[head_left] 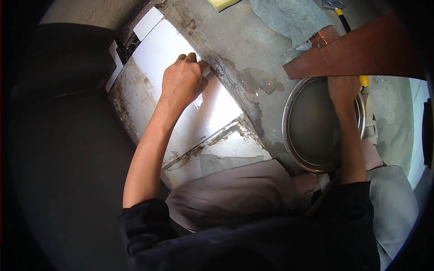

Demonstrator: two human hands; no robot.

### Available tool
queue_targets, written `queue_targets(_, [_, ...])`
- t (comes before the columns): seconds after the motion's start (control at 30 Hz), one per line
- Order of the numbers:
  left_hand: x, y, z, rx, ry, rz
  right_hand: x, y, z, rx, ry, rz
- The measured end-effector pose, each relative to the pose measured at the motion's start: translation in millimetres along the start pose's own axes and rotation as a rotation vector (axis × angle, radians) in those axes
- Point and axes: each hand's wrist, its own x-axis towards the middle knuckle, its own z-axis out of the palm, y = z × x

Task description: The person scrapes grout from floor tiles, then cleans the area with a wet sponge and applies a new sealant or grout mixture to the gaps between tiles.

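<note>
My left hand (183,80) is closed above a glossy white tile (158,52), near its right edge. A small pale bit shows by its fingertips, but I cannot make out what it is. On the right, my right hand (344,92) reaches over a round metal basin (289,131) of murky grey liquid (312,119). Its fingers are hidden by a reddish-brown board (357,52) with a pointed left end. Whether this hand grips anything does not show.
A grey woven cloth (291,20) lies on the concrete floor (235,40) at the back. Beyond the board is a tool with a black and yellow handle (343,20). A yellow sponge (223,4) is at the top edge. Broken, dirty edging (217,135) borders the tile near my knee.
</note>
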Motion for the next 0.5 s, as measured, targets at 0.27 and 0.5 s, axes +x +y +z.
queue_targets(0.27, [22.1,-40.1,1.3,-0.044,0.033,-0.160,0.4,-2.7,-0.6,-0.001,0.022,-0.032])
queue_targets(0.5, [17.5,-28.0,-5.0,-0.036,-0.016,-0.038,-0.5,2.2,1.0,-0.037,0.017,-0.033])
